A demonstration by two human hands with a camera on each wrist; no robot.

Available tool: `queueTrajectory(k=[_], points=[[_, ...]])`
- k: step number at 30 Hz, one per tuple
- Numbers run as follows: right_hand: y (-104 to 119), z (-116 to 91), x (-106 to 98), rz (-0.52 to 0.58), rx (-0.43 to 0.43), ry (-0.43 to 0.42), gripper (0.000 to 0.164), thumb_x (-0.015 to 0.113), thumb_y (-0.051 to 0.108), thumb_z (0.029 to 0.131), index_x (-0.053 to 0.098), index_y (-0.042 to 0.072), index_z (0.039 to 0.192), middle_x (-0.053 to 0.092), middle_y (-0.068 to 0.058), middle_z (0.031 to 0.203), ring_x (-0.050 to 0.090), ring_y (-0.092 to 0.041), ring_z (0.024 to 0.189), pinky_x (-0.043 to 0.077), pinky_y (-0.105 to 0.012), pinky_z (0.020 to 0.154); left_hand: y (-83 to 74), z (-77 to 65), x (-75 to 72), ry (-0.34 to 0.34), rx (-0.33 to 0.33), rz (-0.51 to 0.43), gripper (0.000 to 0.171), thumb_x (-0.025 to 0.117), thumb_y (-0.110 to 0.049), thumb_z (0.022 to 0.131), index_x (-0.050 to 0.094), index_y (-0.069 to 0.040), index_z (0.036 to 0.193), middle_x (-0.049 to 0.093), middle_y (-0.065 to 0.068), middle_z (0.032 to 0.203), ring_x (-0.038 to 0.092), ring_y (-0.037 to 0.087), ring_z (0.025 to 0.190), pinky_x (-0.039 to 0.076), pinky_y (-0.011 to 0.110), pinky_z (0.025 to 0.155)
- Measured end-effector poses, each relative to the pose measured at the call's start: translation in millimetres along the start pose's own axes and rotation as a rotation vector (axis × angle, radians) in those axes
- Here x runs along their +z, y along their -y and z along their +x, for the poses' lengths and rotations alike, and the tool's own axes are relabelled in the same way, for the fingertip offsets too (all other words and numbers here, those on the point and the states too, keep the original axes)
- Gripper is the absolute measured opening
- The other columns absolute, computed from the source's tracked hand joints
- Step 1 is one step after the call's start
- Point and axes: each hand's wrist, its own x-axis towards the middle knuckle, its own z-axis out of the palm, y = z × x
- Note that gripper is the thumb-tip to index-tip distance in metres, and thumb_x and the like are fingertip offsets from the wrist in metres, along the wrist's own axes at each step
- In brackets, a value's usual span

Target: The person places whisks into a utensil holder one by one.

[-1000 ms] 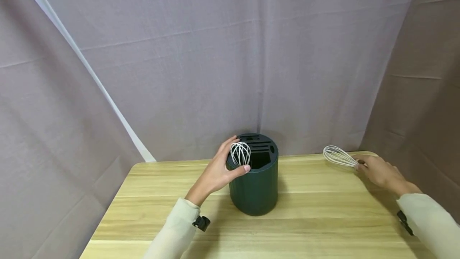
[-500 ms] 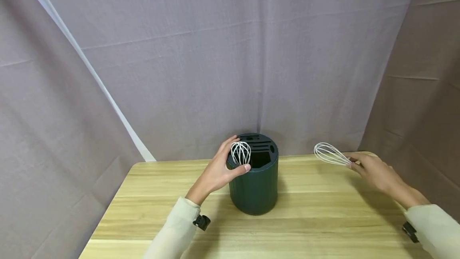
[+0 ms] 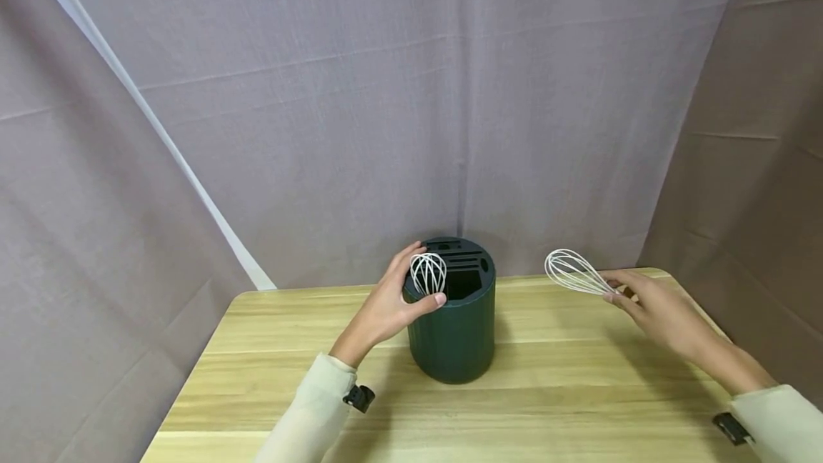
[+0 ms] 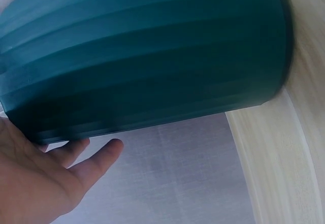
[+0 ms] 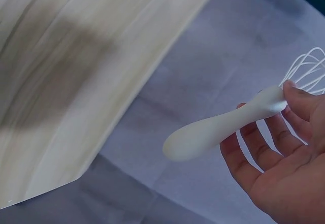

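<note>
A dark green utensil holder [image 3: 452,345], a ribbed cylinder with a slotted top, stands upright on the table. My left hand [image 3: 388,309] steadies it from the left, thumb along the front rim and fingers round the far side. In the left wrist view, the holder's wall [image 4: 152,56] lies close against that hand [image 4: 45,178]. The white wire head of one whisk [image 3: 427,274] sticks up from the holder between thumb and fingers; its lower part is hidden. Off to the right, my right hand [image 3: 665,313] holds a second whisk [image 3: 572,271] near its neck, the smooth white handle [image 5: 218,127] showing in the right wrist view.
The light wooden table [image 3: 546,406] ends at a back edge just behind the holder. Grey-mauve cloth [image 3: 360,127] hangs behind and on both sides. Beside the whisk in the holder is a dark wide opening [image 3: 464,284], with narrow slots farther back.
My right hand has lifted the second whisk off the table and carried it left, towards the holder. The left hand and the holder have stayed in place.
</note>
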Motion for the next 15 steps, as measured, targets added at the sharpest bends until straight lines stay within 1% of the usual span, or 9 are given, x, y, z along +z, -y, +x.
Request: queueTrajectory(k=[2, 6, 11, 12, 15], points=[[7, -1, 0, 0.008, 0.002, -0.006, 0.035, 0.076, 0.003, 0.095, 0.069, 0.001, 0.129, 0.076, -0.009, 0.106, 0.064, -0.004, 0.084, 0.054, -0.028, 0.063, -0.4, -0.2, 0.3, -0.001, 0.004, -0.003, 0.092, 0.075, -0.058, 0.087, 0.038, -0.023, 0.164, 0.027, -0.011, 0.172, 0.039, 0.021, 0.151, 0.039, 0.057, 0.117], [20, -2, -2, 0.015, 0.004, -0.026, 0.035, 0.075, 0.004, 0.096, 0.068, 0.002, 0.13, 0.075, -0.007, 0.105, 0.063, -0.003, 0.084, 0.055, -0.028, 0.064, -0.9, -0.2, 0.7, -0.003, 0.012, -0.005, 0.091, 0.076, -0.057, 0.088, 0.039, -0.022, 0.164, 0.028, -0.008, 0.172, 0.039, 0.021, 0.151, 0.038, 0.057, 0.118], [35, -2, -5, 0.025, -0.015, -0.041, 0.035, 0.075, 0.004, 0.096, 0.068, 0.001, 0.13, 0.075, -0.007, 0.104, 0.063, -0.002, 0.082, 0.055, -0.028, 0.064, -1.3, 0.3, 0.8, -0.001, 0.011, -0.004, 0.091, 0.075, -0.057, 0.088, 0.038, -0.022, 0.164, 0.027, -0.012, 0.171, 0.038, 0.021, 0.152, 0.038, 0.058, 0.118], [38, -1, -6, 0.027, -0.015, -0.041, 0.035, 0.075, 0.004, 0.096, 0.068, 0.001, 0.13, 0.076, -0.007, 0.104, 0.063, -0.003, 0.082, 0.055, -0.029, 0.065, -1.3, 0.2, 0.7, 0.0, 0.009, -0.005, 0.091, 0.075, -0.057, 0.088, 0.038, -0.022, 0.164, 0.027, -0.013, 0.171, 0.037, 0.021, 0.152, 0.038, 0.058, 0.118], [47, 0, -7, 0.038, -0.01, -0.031, 0.036, 0.074, 0.006, 0.097, 0.067, 0.001, 0.132, 0.076, -0.008, 0.106, 0.067, -0.008, 0.082, 0.056, -0.029, 0.065, -0.9, 0.2, 0.7, 0.002, 0.012, -0.012, 0.091, 0.075, -0.057, 0.088, 0.038, -0.022, 0.164, 0.027, -0.009, 0.172, 0.036, 0.022, 0.153, 0.037, 0.058, 0.118]])
